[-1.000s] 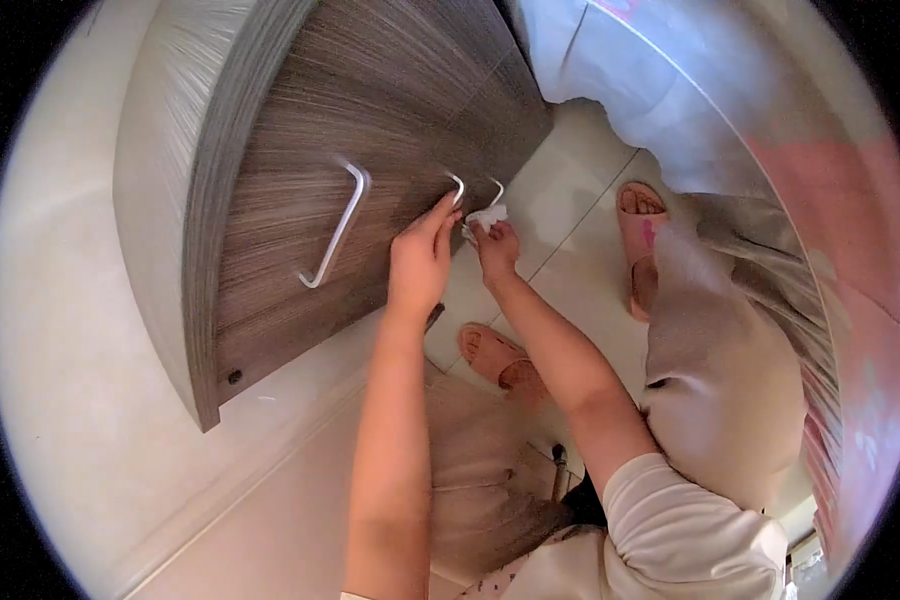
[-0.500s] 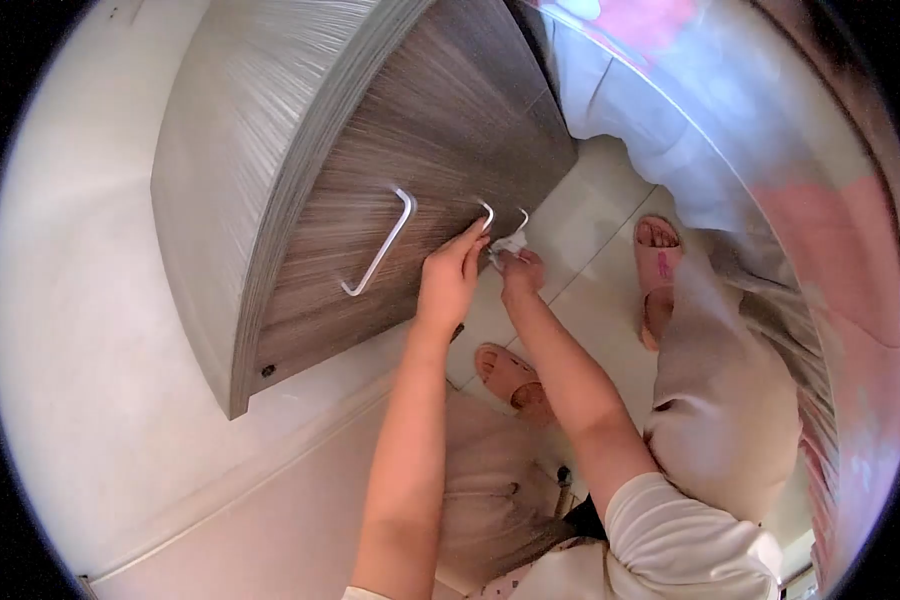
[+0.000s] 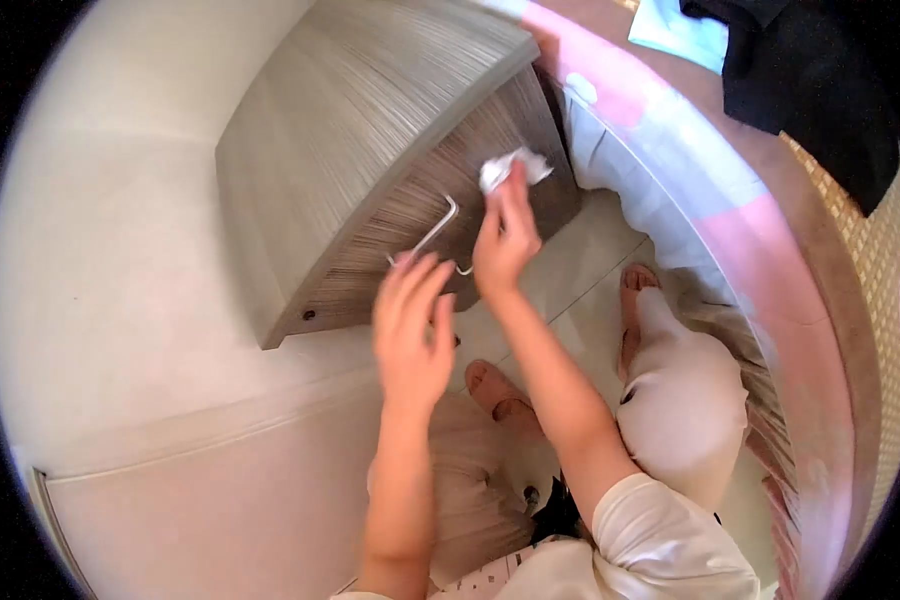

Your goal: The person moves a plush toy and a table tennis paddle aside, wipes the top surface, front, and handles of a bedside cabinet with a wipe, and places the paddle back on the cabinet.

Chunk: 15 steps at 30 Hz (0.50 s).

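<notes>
Fingers of your right hand (image 3: 506,240) pinch a white cloth (image 3: 495,172), upper centre; your left hand (image 3: 411,335) is loosely open at the handle (image 3: 434,233), mid-frame, contact unclear.

The cabinet (image 3: 370,110) looks like wood, with thin streaky lines and a soft shine on top. On the cabinet's front, the handle (image 3: 435,226) looks like smooth, shiny metal. Right of the cabinet, the bed cover (image 3: 705,150) looks like soft cloth. Below the cabinet, the floor tiles (image 3: 580,275) look smooth and a bit shiny.
</notes>
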Tool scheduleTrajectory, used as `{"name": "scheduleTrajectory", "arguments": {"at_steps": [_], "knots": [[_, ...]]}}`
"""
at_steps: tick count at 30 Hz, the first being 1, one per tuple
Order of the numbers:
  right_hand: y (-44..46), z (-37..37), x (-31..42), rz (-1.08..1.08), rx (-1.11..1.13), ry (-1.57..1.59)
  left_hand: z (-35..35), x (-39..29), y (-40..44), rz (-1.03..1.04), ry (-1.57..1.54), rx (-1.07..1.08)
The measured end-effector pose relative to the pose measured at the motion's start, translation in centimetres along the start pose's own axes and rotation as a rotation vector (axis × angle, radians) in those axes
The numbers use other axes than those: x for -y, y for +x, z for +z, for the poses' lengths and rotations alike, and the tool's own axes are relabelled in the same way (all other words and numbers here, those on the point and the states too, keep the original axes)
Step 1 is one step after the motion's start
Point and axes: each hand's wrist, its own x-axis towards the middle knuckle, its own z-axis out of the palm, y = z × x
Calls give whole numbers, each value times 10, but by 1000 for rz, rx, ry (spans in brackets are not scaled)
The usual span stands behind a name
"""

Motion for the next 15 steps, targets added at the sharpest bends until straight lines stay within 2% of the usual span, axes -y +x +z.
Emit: {"name": "scheduleTrajectory", "arguments": {"at_steps": [1,2,4,5,6,7,8,10,11,12,13,15], "knots": [[-15,0,10,12,49,22,-18,-1,-9,-44,134,-160],[-22,0,15,-78,75,-15,-33,0,-20,-93,266,-320],[-17,-1,13,-92,84,19,-42,10,-37,-298,439,-562],[-4,-5,13,-193,101,-4,-44,20,-42,-310,437,-577],[15,-7,9,-295,121,-27,-40,33,-46,-531,268,-697],[34,-5,4,-280,84,75,-36,46,-49,-747,90,-812],[53,-1,9,-139,-14,119,-33,60,-51,-758,86,-826],[91,-4,24,-151,-34,28,-32,78,-52,-851,-582,-824],[90,-1,30,-67,-32,119,-30,81,-52,-862,-587,-838],[87,4,36,19,-30,207,-27,84,-50,-853,-651,-657],[77,10,40,1,-23,159,-23,85,-48,-835,-715,-474],[46,16,44,-62,49,56,-4,93,-49,-826,-727,-572]]}}
